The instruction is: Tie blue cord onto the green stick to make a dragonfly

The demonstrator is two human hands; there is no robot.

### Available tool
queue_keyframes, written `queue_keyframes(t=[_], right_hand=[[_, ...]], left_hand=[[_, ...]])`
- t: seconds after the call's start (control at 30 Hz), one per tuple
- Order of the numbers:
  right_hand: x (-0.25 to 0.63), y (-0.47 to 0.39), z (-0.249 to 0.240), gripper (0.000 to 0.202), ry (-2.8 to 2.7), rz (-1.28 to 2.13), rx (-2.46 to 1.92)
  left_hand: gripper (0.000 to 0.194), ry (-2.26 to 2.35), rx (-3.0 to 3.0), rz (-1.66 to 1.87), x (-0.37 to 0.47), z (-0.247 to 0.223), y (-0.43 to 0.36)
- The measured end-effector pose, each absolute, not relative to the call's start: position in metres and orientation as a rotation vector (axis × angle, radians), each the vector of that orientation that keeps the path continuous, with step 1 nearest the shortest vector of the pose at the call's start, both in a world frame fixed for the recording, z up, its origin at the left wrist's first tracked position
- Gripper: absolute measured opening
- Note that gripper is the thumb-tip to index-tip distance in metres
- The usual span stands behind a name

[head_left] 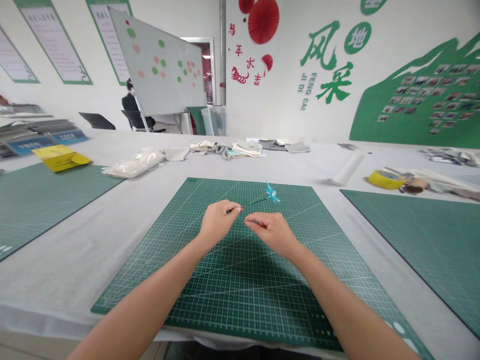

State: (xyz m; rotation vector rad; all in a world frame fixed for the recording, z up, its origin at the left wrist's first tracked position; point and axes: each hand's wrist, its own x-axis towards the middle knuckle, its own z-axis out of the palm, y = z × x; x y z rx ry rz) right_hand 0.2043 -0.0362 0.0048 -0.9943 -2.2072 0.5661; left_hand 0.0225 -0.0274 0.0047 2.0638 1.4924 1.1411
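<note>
Has white walls with green lettering and red paper fans, a whiteboard left of a grey pipe, black chairs beyond a white-covered table, and pale floor tiles.

The flower is blue and white — the mat green, white-gridded.

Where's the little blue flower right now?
In the head view, the blue flower is just right of centre, against the far part of the green mat, on a thin stem running to the left hand.
</note>
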Motion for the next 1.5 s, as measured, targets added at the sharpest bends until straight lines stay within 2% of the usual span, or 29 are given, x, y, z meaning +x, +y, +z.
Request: queue_keyframes(t=[0.33,0.53,0.73,0.87,1.0,1.3,1.5], right_hand=[[0.204,-0.037,0.005,0.020,-2.253,0.514,-0.994],[0.206,-0.038,0.007,0.020,-2.202,0.367,-1.019],[0.214,-0.035,0.011,0.020,-2.090,0.117,-1.090],[0.221,-0.030,0.014,0.020,-2.124,0.107,-1.143],[0.232,-0.020,0.017,0.019,-2.141,0.301,-1.171],[0.253,-0.001,0.011,0.024,-1.992,1.197,-1.161],[0.236,-0.006,0.007,0.026,-1.844,1.252,-1.127]], left_hand=[[0.022,1.516,2.095,1.075,0.022,0.004,-0.026],[0.028,1.637,2.503,0.798,0.025,0.006,-0.033],[0.029,1.507,2.836,0.679,0.029,0.007,-0.037],[0.028,1.342,2.968,0.589,0.027,0.007,-0.035],[0.027,1.148,3.004,0.532,0.025,0.011,-0.033],[0.027,0.875,2.536,0.727,0.028,0.021,-0.043],[0.022,1.103,1.903,1.111,0.026,0.016,-0.032]])
